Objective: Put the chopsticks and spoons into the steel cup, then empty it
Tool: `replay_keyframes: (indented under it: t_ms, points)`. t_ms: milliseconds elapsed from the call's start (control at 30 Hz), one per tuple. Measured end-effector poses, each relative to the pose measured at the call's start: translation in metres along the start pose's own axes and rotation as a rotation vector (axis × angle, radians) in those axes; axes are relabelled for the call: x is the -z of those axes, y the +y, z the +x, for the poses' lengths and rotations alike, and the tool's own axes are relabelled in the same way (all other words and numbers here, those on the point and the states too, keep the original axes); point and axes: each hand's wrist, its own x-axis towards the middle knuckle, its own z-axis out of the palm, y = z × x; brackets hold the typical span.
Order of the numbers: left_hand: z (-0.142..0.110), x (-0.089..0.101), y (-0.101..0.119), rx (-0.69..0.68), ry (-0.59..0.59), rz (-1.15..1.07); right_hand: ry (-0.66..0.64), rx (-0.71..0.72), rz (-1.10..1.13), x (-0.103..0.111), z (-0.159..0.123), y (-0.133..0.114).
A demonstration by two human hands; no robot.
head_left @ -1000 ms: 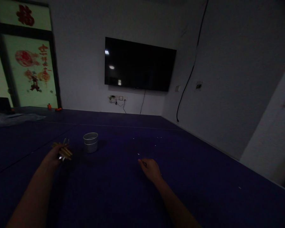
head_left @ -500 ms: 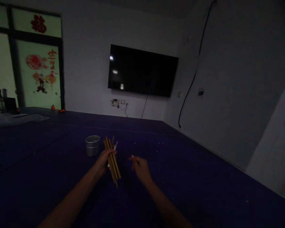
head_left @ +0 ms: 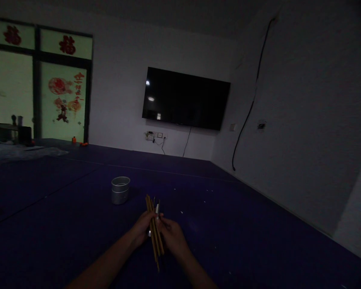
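My left hand [head_left: 142, 228] is closed around a bundle of several slim yellow pencils [head_left: 155, 237], which slant with their upper ends away from me. Among their upper ends a thin silvery-white stick [head_left: 157, 209] sticks up; its kind is too dark to tell. My right hand [head_left: 172, 235] meets the bundle from the right, its thumb and fingertips pinched at the foot of this stick. A small shiny spot shows under the left fingers. Beyond my left hand, a grey metal cup [head_left: 120, 196] stands upright on the dark blue surface [head_left: 87, 212].
Small white scraps [head_left: 181, 212] lie scattered right of the hands. At the far left are clear plastic sheeting [head_left: 27, 153], a dark box-like stand [head_left: 15, 132] and small orange objects [head_left: 83, 144]. A television [head_left: 186, 98] hangs on the back wall; a black cable [head_left: 243, 120] runs down the right wall.
My right hand has come left to the bundle and closed at the silvery-white stick. The bundle has moved right and nearer to me, away from the cup. The camera view has shifted slightly.
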Motion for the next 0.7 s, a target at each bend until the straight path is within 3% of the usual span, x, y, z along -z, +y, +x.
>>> replay_keyframes:
  t_ms: [133, 333, 567, 700]
  points:
    - [0.000, 0.000, -0.002, -0.055, 0.094, -0.012, 0.004, -0.028, -0.149, -0.003, -0.007, -0.016]
    - [-0.002, -0.003, -0.007, -0.138, 0.182, -0.016, -0.078, 0.072, -0.226, -0.003, -0.018, -0.034]
    - [-0.008, -0.007, -0.007, -0.168, 0.153, 0.036, -0.114, 0.120, -0.271, -0.007, -0.018, -0.027]
    - [-0.008, -0.009, -0.001, -0.157, 0.116, 0.030, -0.097, 0.216, -0.204, -0.007, -0.017, -0.020]
